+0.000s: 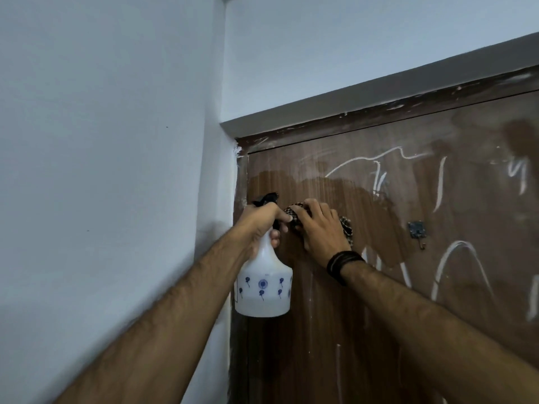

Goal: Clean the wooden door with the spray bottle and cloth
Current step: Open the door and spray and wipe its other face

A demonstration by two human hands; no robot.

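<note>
Pale blue wall [102,141] fills the left side of your view, and it meets the wooden door [379,301] at a corner. Above the door runs a grey ledge [350,100], and under that sits the dark door frame [320,123], which has white scratches and paint flecks on it. You have white chalk scribbles [376,167] all over the brown door: loops, lines and squiggles, but none of them make letters you can read. A darker, wet-looking patch [350,199] spreads across the top left part of the door, around your hands. Your left hand [262,225] holds the spray bottle [264,287] up by its neck, with your fingers curled round it, near the left edge of the door. The bottle is white, with small blue dot-and-stem pictures on it, and its black spray head [267,198] pokes out above your hand. No brand name or words show on the bottle. Your right hand [320,228] is just beside the left one. It presses the cloth [347,228] against the door, and your fingers bend over the bunched cloth. The cloth is checked in dark and light, and it sticks out at both sides of your hand. You wear a dark band [344,265] on your right wrist. A small metal hook [417,231] is fixed to the door, to the right of your hands.
</note>
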